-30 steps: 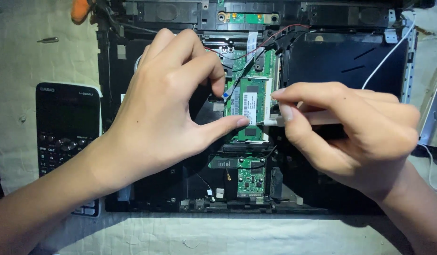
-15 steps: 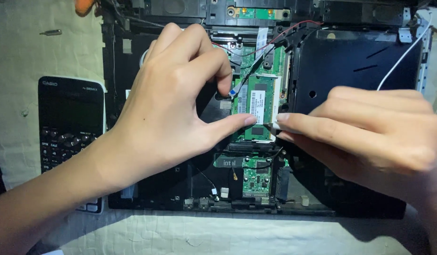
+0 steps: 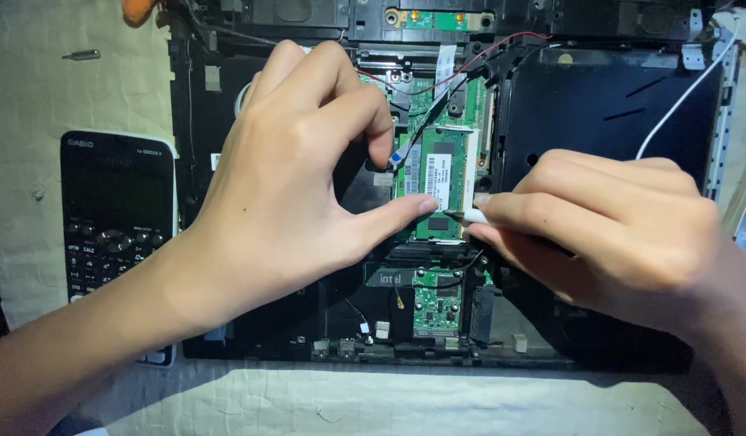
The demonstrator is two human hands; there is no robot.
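Both hands over opened laptop (image 3: 599, 105); calculator (image 3: 119, 234) at L, white cable (image 3: 683, 97) at R.

The 1 head-worn camera looks steeply down, close over the opened laptop (image 3: 599, 113) on the table.

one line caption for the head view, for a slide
Left hand steadies a green memory module in an opened laptop while the right hand applies a white-tipped tool.

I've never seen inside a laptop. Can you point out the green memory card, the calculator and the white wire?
green memory card (image 3: 439, 173): head view, on its labelled face.
calculator (image 3: 119, 190): head view, on its dark screen.
white wire (image 3: 686, 95): head view, mid-length.
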